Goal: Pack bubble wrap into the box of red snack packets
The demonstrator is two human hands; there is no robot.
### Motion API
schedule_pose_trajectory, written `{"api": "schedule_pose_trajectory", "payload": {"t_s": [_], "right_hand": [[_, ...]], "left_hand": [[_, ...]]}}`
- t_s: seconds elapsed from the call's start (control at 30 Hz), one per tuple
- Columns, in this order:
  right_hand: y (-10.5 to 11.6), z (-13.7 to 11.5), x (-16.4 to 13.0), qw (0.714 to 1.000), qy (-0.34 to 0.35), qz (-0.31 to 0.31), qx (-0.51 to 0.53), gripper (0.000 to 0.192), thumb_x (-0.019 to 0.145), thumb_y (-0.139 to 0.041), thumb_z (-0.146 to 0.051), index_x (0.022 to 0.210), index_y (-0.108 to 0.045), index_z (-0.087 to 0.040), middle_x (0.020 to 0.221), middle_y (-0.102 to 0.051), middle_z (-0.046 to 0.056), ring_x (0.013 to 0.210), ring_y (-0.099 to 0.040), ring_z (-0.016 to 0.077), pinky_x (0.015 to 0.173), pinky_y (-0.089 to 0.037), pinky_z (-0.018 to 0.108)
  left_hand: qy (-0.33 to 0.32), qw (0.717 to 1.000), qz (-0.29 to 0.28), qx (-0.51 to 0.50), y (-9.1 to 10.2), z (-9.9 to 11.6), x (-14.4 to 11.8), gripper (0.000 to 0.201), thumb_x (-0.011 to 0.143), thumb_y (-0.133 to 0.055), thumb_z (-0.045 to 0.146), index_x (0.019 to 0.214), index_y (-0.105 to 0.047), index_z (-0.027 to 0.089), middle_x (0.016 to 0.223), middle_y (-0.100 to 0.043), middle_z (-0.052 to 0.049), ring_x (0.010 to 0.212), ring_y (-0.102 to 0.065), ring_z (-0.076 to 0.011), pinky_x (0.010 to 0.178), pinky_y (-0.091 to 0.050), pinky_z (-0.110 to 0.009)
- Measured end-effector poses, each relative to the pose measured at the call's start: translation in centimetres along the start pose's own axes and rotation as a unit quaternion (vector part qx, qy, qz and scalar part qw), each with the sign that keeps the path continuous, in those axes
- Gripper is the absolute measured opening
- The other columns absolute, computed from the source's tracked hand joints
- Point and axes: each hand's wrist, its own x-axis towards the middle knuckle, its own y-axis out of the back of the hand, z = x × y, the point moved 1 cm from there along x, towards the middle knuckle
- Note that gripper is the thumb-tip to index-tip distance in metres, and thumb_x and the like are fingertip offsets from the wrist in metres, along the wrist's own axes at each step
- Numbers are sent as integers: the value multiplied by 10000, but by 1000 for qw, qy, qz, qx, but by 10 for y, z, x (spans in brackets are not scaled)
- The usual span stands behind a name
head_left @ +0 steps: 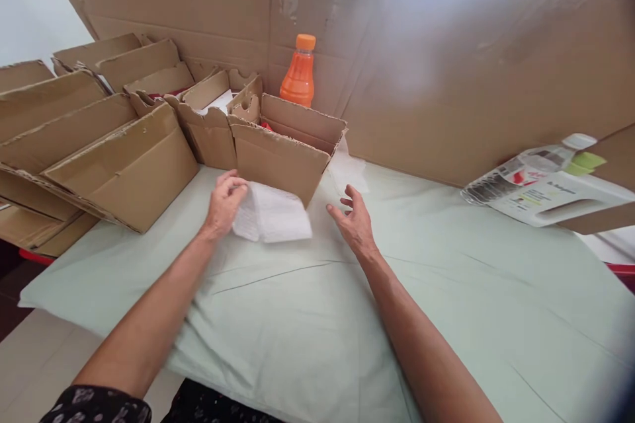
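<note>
My left hand grips the left edge of a folded white cloth that rests on the pale green sheet, just in front of an open cardboard box. My right hand hovers to the right of the cloth with its fingers spread, holding nothing. Something red shows inside the box. A crumpled clear plastic piece lies beside the box's right corner.
Flattened and open cardboard boxes are stacked at the left. An orange bottle stands behind the box against a big cardboard wall. At the right lie a clear water bottle and a white packet.
</note>
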Motion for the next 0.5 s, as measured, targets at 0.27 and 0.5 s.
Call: {"api": "schedule_pose_trajectory", "payload": {"t_s": [0.27,0.5], "right_hand": [[-33,-16,16,997,16,-53,63,1055,675,-733,-618,1547,-336,-176,1614,-360,210,1378,-484,391,1065,-467,573],[-18,-9,21,993,56,-5,99,796,715,-705,-550,1379,-482,-172,1388,-595,156,1238,-570,319,1042,-490,482]], "left_hand": [[6,999,-20,25,7,-12,52,173,677,-604,379,728,-603,213,1169,-666,-129,1399,-452,-329,1140,-404,-510],[-24,997,-69,33,-19,-11,23,166,710,-620,361,764,-659,209,1231,-623,-119,1439,-413,-320,1220,-303,-477]]}}
